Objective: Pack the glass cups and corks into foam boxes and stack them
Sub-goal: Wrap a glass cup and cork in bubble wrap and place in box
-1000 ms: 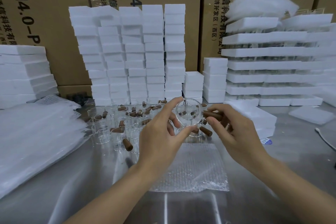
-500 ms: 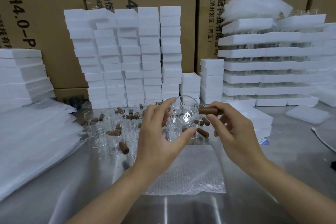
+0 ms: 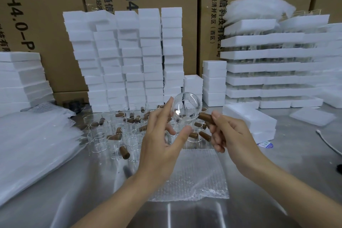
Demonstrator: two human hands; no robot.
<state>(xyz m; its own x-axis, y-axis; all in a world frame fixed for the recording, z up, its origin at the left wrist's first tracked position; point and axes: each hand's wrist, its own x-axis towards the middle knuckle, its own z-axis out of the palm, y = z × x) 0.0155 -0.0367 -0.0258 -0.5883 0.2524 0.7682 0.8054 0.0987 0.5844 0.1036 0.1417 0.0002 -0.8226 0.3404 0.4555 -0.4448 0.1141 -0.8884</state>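
In the middle of the frame the left hand (image 3: 161,146) holds one glass cup (image 3: 186,110) above the counter (image 3: 296,153), its grip closed on the cup: forefinger on the left side of the rim, thumb under it, the open mouth turned toward the camera. Just right of it, the right hand (image 3: 231,135) has its grip pinched on a brown cork (image 3: 205,117), whose tip touches or almost touches the cup's side. Other cups and corks (image 3: 124,151) lie crowded below and to the left, a sheet of bubble wrap (image 3: 194,174) is lower centre, and foam boxes (image 3: 125,57) stand in stacks behind.

The risk I judge: the glass is smooth and is held by only two fingertips, so a push from the cork may turn it out of the grip, and it would fall on the glasses below and break
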